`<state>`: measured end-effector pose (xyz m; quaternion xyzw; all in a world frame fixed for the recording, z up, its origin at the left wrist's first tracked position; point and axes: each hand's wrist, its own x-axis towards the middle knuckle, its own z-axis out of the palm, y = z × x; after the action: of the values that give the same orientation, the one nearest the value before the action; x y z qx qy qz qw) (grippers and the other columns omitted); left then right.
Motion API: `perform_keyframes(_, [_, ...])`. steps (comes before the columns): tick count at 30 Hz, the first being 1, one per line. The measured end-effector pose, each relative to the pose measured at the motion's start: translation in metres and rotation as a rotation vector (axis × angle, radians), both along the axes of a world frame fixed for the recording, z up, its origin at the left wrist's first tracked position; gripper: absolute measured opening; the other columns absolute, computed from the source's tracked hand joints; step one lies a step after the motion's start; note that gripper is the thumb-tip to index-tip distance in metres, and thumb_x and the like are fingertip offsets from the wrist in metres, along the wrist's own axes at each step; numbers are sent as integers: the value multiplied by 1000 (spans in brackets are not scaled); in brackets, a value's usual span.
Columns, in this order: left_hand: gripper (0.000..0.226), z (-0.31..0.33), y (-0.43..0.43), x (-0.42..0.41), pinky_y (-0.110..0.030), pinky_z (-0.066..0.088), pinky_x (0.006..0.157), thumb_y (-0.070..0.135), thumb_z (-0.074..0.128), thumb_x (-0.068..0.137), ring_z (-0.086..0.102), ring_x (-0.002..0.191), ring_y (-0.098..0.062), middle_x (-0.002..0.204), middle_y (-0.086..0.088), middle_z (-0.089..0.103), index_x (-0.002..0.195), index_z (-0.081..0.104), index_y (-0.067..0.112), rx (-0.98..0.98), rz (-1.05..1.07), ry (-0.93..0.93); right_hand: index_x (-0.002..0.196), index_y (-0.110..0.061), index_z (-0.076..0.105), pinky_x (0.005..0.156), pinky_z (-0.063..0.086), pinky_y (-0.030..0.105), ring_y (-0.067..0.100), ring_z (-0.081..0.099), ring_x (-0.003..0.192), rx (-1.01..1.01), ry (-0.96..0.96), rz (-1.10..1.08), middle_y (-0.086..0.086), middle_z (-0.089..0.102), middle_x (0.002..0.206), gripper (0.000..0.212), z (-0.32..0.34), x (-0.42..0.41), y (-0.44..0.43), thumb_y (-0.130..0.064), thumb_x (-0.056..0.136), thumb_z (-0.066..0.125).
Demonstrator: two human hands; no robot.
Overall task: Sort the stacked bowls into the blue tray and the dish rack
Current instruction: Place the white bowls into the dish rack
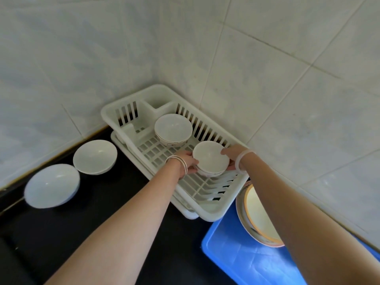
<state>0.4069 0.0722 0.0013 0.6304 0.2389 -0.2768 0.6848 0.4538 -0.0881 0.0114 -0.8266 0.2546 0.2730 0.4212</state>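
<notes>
A small white bowl (209,157) sits low over the grid floor of the white dish rack (207,210), held from both sides. My left hand (188,161) grips its left rim and my right hand (230,154) grips its right rim. Whether the bowl touches the rack floor is unclear. A second white bowl (173,128) with a thin gold line stands in the rack behind it. The blue tray (246,262) lies at the lower right and holds stacked bowls with orange rims (259,217), partly hidden by my right forearm.
Two larger white bowls (95,156) (52,185) stand on the black counter (82,233) left of the rack. White tiled walls (287,89) form a corner right behind the rack. A cutlery compartment (156,100) sits at the rack's far end.
</notes>
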Motion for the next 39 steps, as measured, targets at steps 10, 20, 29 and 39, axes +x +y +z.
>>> perform_keyframes(10, [43, 6, 4, -1, -43, 45, 99, -1, 50, 90, 48, 124, -36, 139, -22, 42, 132, 44, 1, -65, 21, 52, 110, 4, 59, 94, 50, 51, 35, 65, 93, -160, -134, 94, 14, 61, 88, 37, 0, -10, 0, -23, 87, 51])
perform_keyframes(20, [7, 31, 50, -24, -28, 51, 79, 7, 53, 89, 52, 75, -15, 80, -4, 52, 93, 57, 12, -70, 171, -80, 124, -11, 55, 82, 50, 40, 29, 61, 87, -197, -363, 200, 9, 65, 101, 40, 32, -49, 26, -33, 95, 39])
perform_keyframes(29, [33, 0, 165, -122, -29, 47, 93, 12, 57, 88, 58, 104, -17, 116, -4, 59, 121, 59, 12, 66, 671, -253, 106, -18, 62, 69, 51, 29, 10, 62, 63, 198, -327, 308, -7, 67, 79, 25, 27, -114, 163, -31, 93, 44])
perform_keyframes(39, [44, -63, 243, -173, -48, 48, 96, 8, 65, 80, 59, 109, -29, 120, -12, 60, 121, 52, 15, 407, 1208, -25, 123, -9, 53, 95, 48, 47, 30, 61, 102, 19, -144, 488, 15, 62, 118, 39, -43, -99, 278, -33, 95, 41])
